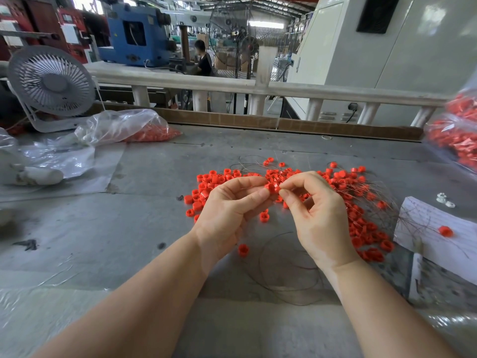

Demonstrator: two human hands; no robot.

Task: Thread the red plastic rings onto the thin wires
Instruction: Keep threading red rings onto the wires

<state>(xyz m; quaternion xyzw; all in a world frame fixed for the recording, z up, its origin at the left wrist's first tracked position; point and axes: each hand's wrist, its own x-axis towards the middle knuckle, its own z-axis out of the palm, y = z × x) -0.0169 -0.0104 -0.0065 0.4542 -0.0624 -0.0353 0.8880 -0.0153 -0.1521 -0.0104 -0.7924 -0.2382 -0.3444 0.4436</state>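
A grey, scuffed desk [144, 228] stands in a factory hall, with a pale railing [206, 83] along its far side and a blue machine [134, 34] and a seated person [202, 59] beyond it. A white desk fan [51, 82] sits at the far left beside a clear plastic bag [129, 127] holding red parts; more bagged red parts [456, 135] lie at the right edge. Loose red plastic rings [361, 228] are scattered across the middle of the desk, mixed with thin wires [289, 267] that coil near the front and fan out to the right over a lined sheet of paper [426, 223]. Above the pile, the left hand [227, 210] pinches one red ring [273, 188] between thumb and forefinger, its other fingers curled. The right hand [317, 215] meets it just beside the ring, thumb and forefinger pinched together as on a wire end, though the wire itself is too fine to make out there.
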